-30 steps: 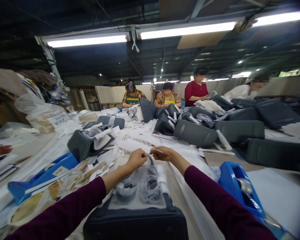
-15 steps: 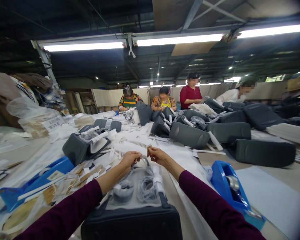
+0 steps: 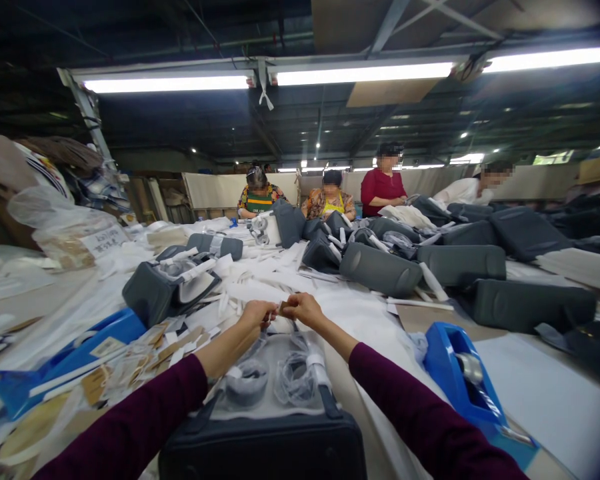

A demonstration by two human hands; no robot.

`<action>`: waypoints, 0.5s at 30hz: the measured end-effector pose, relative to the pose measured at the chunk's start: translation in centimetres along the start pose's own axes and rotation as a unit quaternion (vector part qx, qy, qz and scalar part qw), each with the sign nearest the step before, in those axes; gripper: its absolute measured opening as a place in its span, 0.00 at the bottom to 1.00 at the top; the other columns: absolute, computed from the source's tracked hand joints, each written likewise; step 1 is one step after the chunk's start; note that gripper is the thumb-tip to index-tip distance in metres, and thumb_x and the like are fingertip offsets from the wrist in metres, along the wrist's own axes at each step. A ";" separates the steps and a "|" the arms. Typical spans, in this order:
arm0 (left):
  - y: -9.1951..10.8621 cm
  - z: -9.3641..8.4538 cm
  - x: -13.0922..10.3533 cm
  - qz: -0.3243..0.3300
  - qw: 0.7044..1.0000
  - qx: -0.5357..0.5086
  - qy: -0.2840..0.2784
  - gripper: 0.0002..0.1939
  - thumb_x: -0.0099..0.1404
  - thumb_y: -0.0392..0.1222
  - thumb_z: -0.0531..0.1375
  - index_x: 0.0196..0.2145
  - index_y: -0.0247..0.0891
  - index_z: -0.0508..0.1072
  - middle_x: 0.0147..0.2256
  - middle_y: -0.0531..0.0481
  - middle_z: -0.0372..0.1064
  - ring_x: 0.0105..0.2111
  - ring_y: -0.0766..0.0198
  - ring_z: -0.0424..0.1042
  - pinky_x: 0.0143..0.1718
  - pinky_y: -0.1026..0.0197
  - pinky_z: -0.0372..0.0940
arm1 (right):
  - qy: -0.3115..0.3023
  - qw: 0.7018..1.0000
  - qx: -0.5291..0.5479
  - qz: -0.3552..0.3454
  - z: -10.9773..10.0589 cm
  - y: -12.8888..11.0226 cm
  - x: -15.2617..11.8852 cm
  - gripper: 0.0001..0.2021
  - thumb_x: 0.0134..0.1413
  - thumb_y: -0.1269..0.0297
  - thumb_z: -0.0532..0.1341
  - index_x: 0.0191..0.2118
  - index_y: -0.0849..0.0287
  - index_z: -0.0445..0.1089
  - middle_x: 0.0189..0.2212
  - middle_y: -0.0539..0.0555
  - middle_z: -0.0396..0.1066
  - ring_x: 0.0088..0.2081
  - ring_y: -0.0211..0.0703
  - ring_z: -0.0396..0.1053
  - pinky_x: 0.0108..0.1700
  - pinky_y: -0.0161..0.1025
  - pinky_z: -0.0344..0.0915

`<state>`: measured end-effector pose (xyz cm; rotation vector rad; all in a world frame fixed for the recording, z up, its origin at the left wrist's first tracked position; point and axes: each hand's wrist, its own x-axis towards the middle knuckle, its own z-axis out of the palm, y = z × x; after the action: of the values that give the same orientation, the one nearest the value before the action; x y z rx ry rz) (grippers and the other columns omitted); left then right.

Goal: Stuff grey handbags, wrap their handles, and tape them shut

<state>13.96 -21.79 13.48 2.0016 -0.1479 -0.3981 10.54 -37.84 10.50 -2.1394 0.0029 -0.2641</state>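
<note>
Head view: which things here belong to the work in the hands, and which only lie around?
In hand:
left hand and right hand, pinching a small tag
dark case below them, with bagged wheels on top

Lying about:
blue tape dispenser
grey cases
white strips
paper tags

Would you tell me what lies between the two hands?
In the head view, a small brown tag sits between the left hand and right hand.

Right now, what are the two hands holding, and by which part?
Both the left hand and the right hand pinch a small brown tag between them by its edges, above the dark case.
</note>
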 end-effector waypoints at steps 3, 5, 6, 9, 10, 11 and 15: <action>0.3 0.3 0.1 0.011 0.999 0.037 0.010 0.12 0.69 0.45 0.57 0.40 0.31 0.71 0.34 0.49 0.70 0.30 0.67 0.71 0.31 0.62 0.70 | 0.012 0.997 -0.077 -0.014 0.0 -1.1 -0.3 0.07 0.42 0.59 0.68 0.25 0.56 0.75 0.22 0.49 0.70 0.30 0.41 0.66 0.31 0.36 0.52; 0.8 0.6 0.1 0.031 0.997 0.065 0.018 0.09 0.69 0.42 0.57 0.36 0.31 0.71 0.30 0.52 0.70 0.27 0.69 0.70 0.29 0.64 0.68 | 0.011 0.994 -0.109 -0.024 0.2 -1.6 -0.3 0.05 0.41 0.60 0.69 0.25 0.54 0.76 0.25 0.51 0.72 0.33 0.45 0.68 0.33 0.37 0.53; 1.1 0.8 0.0 0.046 0.995 0.080 0.023 0.07 0.68 0.38 0.57 0.35 0.31 0.70 0.28 0.53 0.69 0.25 0.69 0.69 0.28 0.65 0.66 | 0.011 0.992 -0.120 -0.028 0.3 -1.9 -0.2 0.05 0.40 0.62 0.70 0.25 0.55 0.76 0.25 0.52 0.73 0.34 0.46 0.68 0.33 0.37 0.53; 2.1 1.3 -0.6 0.119 0.983 0.138 0.038 0.02 0.60 0.30 0.58 0.32 0.33 0.70 0.23 0.54 0.68 0.25 0.66 0.71 0.28 0.65 0.64 | 0.019 0.990 -0.133 -0.032 0.6 -2.0 -0.1 0.05 0.39 0.66 0.70 0.23 0.57 0.74 0.25 0.55 0.73 0.34 0.50 0.70 0.34 0.38 0.55; 2.4 1.3 -0.9 0.149 0.975 0.160 0.039 0.05 0.58 0.28 0.59 0.33 0.35 0.70 0.23 0.54 0.68 0.28 0.64 0.72 0.31 0.64 0.64 | 0.026 0.991 -0.130 -0.032 0.6 -2.0 -0.2 0.05 0.39 0.67 0.69 0.24 0.58 0.73 0.25 0.55 0.72 0.34 0.50 0.70 0.34 0.38 0.55; 2.7 1.3 -1.3 0.180 0.966 0.181 0.039 0.08 0.57 0.27 0.59 0.34 0.36 0.70 0.25 0.53 0.70 0.32 0.62 0.73 0.34 0.63 0.64 | 0.036 0.991 -0.123 -0.033 0.5 -1.8 -0.2 0.05 0.40 0.68 0.69 0.26 0.58 0.73 0.26 0.55 0.73 0.34 0.49 0.70 0.34 0.38 0.56; 3.2 0.6 -1.8 0.259 0.935 0.240 0.044 0.14 0.56 0.29 0.59 0.40 0.39 0.70 0.46 0.47 0.69 0.51 0.56 0.67 0.47 0.59 0.63 | 0.055 0.996 -0.059 -0.043 -0.4 -0.7 -0.8 0.11 0.46 0.67 0.66 0.39 0.55 0.70 0.26 0.49 0.73 0.29 0.41 0.69 0.31 0.33 0.59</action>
<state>12.29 -23.27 16.45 2.3432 -0.7594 0.0808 9.65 -37.74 11.15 -2.2431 -0.0097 -0.4407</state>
